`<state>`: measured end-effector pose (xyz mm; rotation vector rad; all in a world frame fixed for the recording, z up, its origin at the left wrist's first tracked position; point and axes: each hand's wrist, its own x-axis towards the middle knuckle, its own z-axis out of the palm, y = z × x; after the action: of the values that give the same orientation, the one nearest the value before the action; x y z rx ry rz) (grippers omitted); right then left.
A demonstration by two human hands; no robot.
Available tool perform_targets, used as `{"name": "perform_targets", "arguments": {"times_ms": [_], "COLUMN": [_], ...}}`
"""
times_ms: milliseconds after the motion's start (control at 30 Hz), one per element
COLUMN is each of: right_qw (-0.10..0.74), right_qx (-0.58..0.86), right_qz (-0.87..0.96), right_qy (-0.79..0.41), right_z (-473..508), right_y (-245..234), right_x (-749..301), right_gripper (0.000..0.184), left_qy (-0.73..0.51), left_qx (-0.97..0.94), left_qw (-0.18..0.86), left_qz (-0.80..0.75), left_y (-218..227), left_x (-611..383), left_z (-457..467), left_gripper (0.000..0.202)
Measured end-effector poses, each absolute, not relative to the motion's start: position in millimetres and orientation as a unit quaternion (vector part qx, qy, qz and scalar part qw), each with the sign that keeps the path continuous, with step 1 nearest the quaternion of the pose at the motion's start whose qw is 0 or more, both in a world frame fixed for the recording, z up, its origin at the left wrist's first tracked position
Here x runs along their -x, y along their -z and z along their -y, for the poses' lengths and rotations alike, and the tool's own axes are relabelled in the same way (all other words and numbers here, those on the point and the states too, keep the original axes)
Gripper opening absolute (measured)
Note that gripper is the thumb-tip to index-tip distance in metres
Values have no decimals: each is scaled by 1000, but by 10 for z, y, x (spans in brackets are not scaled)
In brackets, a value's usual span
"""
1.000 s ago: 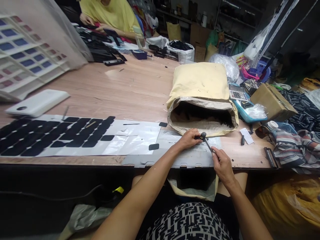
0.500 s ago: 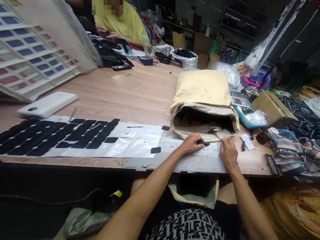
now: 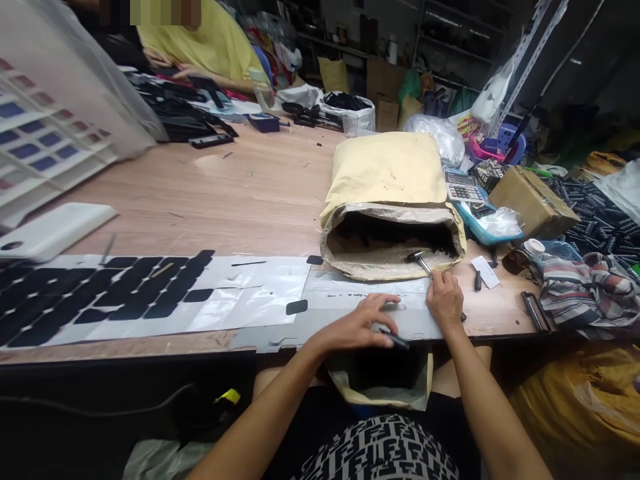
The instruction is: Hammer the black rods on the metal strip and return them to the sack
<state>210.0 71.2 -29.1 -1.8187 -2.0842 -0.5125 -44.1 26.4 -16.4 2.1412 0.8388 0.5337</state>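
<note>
Withdrawing edgeward, left hand [image 3: 363,327] with black piece [image 3: 396,342]

We see a small hammer [image 3: 419,261] with a shiny metal head and a thin shaft; it tilts, head lifted just before the mouth of the sack [image 3: 385,167], its handle gripped in our right hand [image 3: 444,300]; the black strip [image 3: 397,341], short, narrow and dark, sits pinched in our left hand [image 3: 357,327], nearer us than the sack's mouth.

Long wooden worktable [image 3: 260,180] before me, dark metal shelving [image 3: 450,33] along the far wall, cardboard boxes [image 3: 383,83] against it, dim light.
</note>
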Motion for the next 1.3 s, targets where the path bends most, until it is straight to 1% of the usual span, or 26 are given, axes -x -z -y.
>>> {"name": "perform_targets", "arguments": {"times_ms": [67,133,167,233,300,367,400,467,567,700,767,833,933,1000,1067,1167,1300], "right_qw": [160,155,153,149,145,142,142,144,149,147,145,147,146,143,143,145,148], "right_qx": [639,641,642,645,647,649,650,649,648,650,650,651,653,654,653,652,651], "right_qz": [731,730,730,728,728,727,726,727,728,729,729,729,728,727,728,729,729], "right_qy": [179,179,178,177,175,174,173,171,165,159,156,151,148,149,150,149,151], "right_z": [-706,-700,-698,-695,-692,-690,-689,-687,-683,-674,-669,-664,-663,-665,-669,-672,-670], "right_y": [289,280,275,265,259,259,260,265,267,256,250,248,250,251,253,255,255], "right_x": [-2094,-2086,-2082,-2074,-2067,-2064,-2064,-2067,-2069,-2062,-2058,-2056,-2054,-2052,-2051,-2052,-2058], "right_gripper": [30,31,31,32,32,31,31,32,31,30,30,32,33,32,31,31,33], "left_qy": [-194,-186,-186,-195,-239,-311,-346,-369,-297,-200,-184,-194,-259,-313,-347,-325,-293], "left_qx": [-850,-856,-857,-854,-833,-785,-751,-672,-586,-563,-562,-565,-587,-640,-718,-788,-797], "left_qw": [339,286,270,276,305,312,299,264,192,180,188,191,158,140,166,234,242], "left_qz": [-354,-388,-398,-396,-394,-435,-477,-585,-729,-781,-784,-779,-750,-687,-581,-468,-469], "left_y": [185,219,232,232,191,112,66,-18,-68,5,37,38,-1,-15,11,138,351], "left_x": [409,363,345,329,340,363,374,387,379,356,372,414,487,505,482,391,274], "left_z": [51,293,367,390,230,-101,-315,-789,-1440,-1907,-1964,-1928,-1718,-1498,-1256,-965,-848], "left_gripper": [18,21,26,41,51,48,44,39,37,33,30,29,33,33,27,20,21]}}
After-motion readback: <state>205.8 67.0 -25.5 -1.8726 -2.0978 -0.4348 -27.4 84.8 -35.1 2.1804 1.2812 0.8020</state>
